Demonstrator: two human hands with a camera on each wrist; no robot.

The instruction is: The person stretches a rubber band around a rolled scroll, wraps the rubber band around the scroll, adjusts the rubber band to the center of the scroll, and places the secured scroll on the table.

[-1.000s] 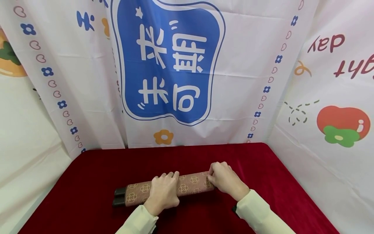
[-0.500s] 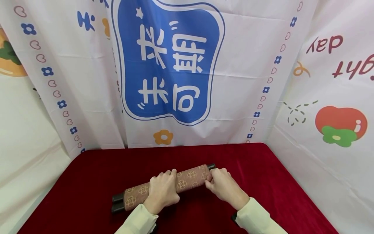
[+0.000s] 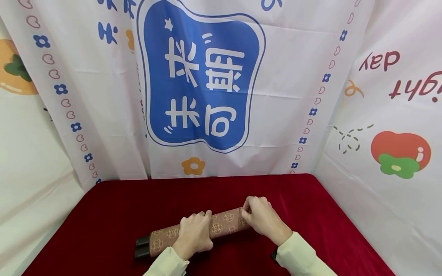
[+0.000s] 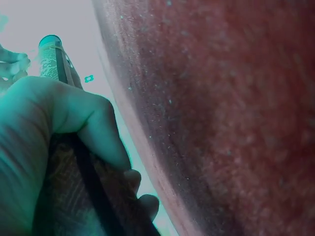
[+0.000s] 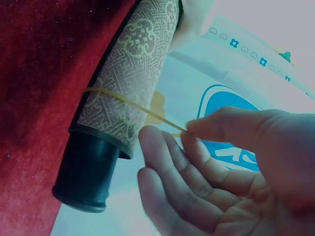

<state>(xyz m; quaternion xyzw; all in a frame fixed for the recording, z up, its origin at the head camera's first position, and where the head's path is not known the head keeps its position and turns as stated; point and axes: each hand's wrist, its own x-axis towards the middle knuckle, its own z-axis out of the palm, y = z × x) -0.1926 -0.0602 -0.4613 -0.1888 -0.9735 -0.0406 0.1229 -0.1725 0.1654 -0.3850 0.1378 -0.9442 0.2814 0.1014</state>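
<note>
A rolled scroll (image 3: 226,223) in brown brocade with pale flower medallions lies slanted across the person's front. Dark end knobs (image 3: 142,247) stick out at its left end. The left hand (image 3: 195,234) grips the scroll around its middle; the left wrist view shows thumb and fingers (image 4: 140,194) wrapped around it. At the right end, the right hand (image 3: 264,218) pinches a thin yellow rubber band (image 5: 147,114) between thumb and forefinger. That band is looped around the scroll and stretched away from it, near a black knob (image 5: 86,169). In the head view the right hand hides this end.
Dark red velvet cloth (image 3: 138,203) covers the table. White printed curtains (image 3: 283,115) hang behind it and at both sides, carrying a blue lettered panel and fruit drawings.
The scroll's right end first swung up and away, baring a knob beyond the right hand, then swung back partway. Both hands keep their places along it. The head view tilted slightly upward.
</note>
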